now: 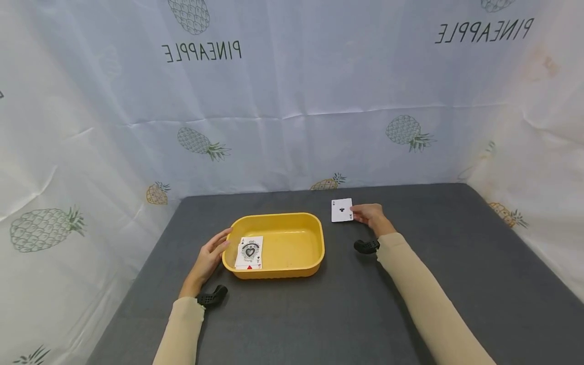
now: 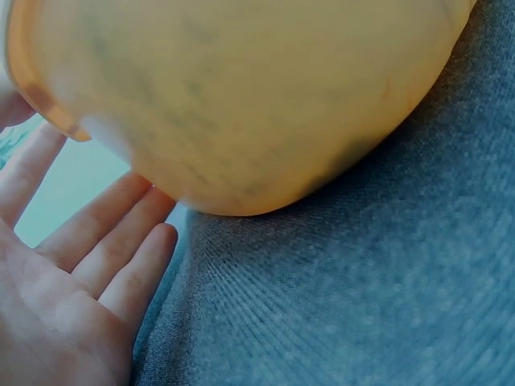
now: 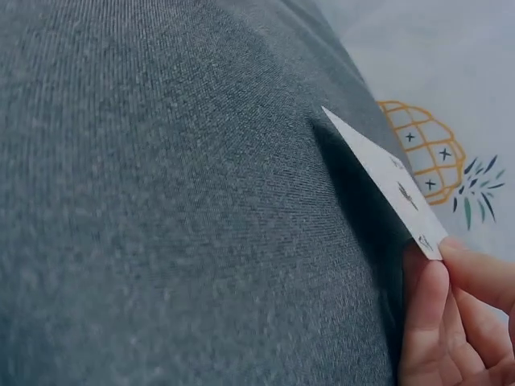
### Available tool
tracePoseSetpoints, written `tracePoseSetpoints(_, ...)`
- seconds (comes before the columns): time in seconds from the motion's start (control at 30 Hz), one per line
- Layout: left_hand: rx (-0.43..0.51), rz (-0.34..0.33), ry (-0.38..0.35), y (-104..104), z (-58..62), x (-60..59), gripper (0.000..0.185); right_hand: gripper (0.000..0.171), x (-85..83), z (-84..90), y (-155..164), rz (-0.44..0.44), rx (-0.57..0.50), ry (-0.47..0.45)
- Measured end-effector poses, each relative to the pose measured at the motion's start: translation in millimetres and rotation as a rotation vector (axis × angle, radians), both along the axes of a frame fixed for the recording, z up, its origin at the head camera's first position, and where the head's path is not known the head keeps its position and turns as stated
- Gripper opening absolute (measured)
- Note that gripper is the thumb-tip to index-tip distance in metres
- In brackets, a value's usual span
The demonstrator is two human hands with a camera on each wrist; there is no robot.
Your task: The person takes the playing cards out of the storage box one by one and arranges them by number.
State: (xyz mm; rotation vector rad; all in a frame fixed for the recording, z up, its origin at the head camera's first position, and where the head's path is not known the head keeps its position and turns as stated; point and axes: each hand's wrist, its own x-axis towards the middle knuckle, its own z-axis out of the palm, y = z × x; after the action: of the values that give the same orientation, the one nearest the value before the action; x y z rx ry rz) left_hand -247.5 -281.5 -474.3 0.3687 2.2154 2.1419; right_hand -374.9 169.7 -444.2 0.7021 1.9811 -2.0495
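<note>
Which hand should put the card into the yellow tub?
Probably the right hand: it already pinches the card by its edge, beside the tub. The left hand only rests open against the tub's side.

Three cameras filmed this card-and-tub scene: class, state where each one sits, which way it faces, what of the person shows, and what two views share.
Head: worn high, looks forward and down at the grey table; both sleeved arms show.
Left wrist: low, faces the yellow tub; left hand open beside it.
Right wrist: low, faces the backdrop; right hand pinches the ace of clubs.
Shared: head and left wrist both show the tub.
</note>
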Motion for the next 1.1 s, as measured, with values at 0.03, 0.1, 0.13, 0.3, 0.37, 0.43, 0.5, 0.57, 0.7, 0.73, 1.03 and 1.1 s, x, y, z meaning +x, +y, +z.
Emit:
tracePoseSetpoints(0.03, -0.002, -0.002, 0.003, 0, -0.2, -0.2, 0.053, 0.039, -1.2, -1.3, -1, -0.007, 0.012, 0.0)
tracePoseSetpoints(0.1, -0.009, -0.001, 0.004, 0, -0.5, -0.5, 0.053, 0.04, -3.8, -3.6, -2, -0.018, 0.036, 0.004)
tracePoseSetpoints(0.13, -0.011, 0.0, 0.002, 0, -0.4, -0.5, 0.053, 0.041, -4.7, -4.4, -2, -0.021, 0.054, 0.006)
tracePoseSetpoints(0.3, -0.003, 0.008, -0.004, 1, 0.4, -1.4, 0.053, 0.045, -10.1, -7.2, -3, -0.063, 0.185, 0.005)
tracePoseSetpoints(0.37, -0.001, 0.011, -0.005, 1, 0.2, -1.6, 0.053, 0.044, -10.2, -6.8, -3, -0.075, 0.236, 0.004)
tracePoseSetpoints(0.43, -0.001, 0.01, -0.008, 1, -0.3, -1.6, 0.053, 0.044, -9.7, -6.1, -2, -0.07, 0.267, 0.01)
tracePoseSetpoints(0.5, -0.005, 0.009, -0.008, 1, -0.6, -1.3, 0.053, 0.042, -8.3, -4.7, -1, -0.061, 0.301, 0.009)
tracePoseSetpoints(0.57, -0.011, 0.012, -0.008, 0, -0.7, -1.0, 0.053, 0.04, -7.5, -2.8, 0, -0.053, 0.314, 0.021)
tracePoseSetpoints(0.7, -0.023, 0.024, -0.017, 0, -2.4, -0.4, 0.053, 0.039, -3.6, -1.2, 5, -0.058, 0.29, 0.026)
tracePoseSetpoints(0.73, -0.025, 0.03, -0.017, 0, -2.4, -0.4, 0.053, 0.04, -2.5, 0.2, 5, -0.056, 0.261, 0.027)
tracePoseSetpoints(1.03, -0.015, 0.018, -0.024, 1, -0.8, 0.3, 0.054, 0.048, 32.2, 21.5, -10, 0.059, -0.038, 0.009)
tracePoseSetpoints(1.1, -0.005, 0.018, -0.02, 1, -0.1, -0.1, 0.054, 0.044, 41.7, 27.9, -14, 0.111, -0.083, 0.016)
